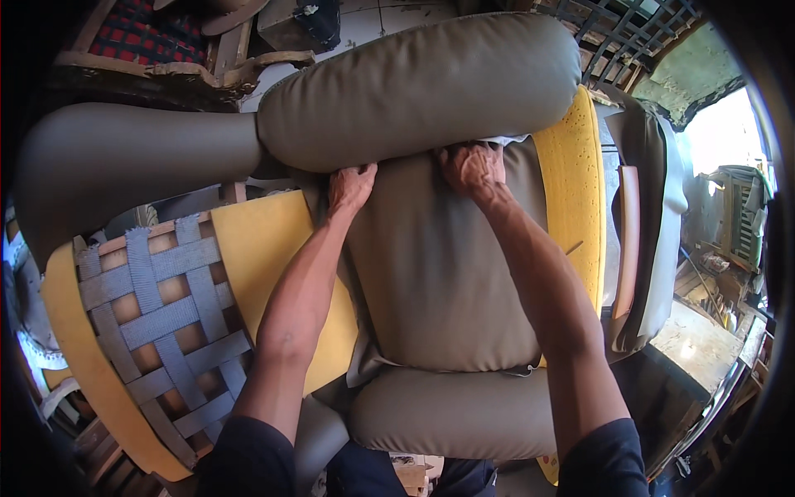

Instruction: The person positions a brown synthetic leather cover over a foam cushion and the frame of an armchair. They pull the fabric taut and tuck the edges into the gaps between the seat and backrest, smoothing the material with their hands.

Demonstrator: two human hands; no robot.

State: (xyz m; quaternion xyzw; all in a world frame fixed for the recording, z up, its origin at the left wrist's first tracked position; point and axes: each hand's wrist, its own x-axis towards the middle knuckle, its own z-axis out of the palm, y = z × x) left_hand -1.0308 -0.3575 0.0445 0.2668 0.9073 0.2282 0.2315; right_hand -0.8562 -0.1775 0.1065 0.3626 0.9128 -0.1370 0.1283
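A sofa frame part-covered in grey-brown leatherette lies in front of me. My left hand (pixel 354 187) is closed, its fingers curled at the seam under the far padded armrest (pixel 422 87), pinching the edge of the leatherette cover (pixel 439 273). Farther right along that seam, my right hand (pixel 475 168) is also closed on the cover, its fingertips tucked into the gap and hidden. A bit of white cloth (pixel 507 139) pokes out beside it. The cover stretches over the middle panel towards the near armrest (pixel 455 414). Yellow foam (pixel 586 199) shows along the panel's right side.
Left of my arms are woven grey webbing straps (pixel 170 319) and a yellow foam sheet (pixel 257 240). A covered part (pixel 141 157) extends at far left. A wooden frame (pixel 166 70) with checked cloth stands behind. On the right are a brown strip (pixel 628 240) and a workbench (pixel 696 344).
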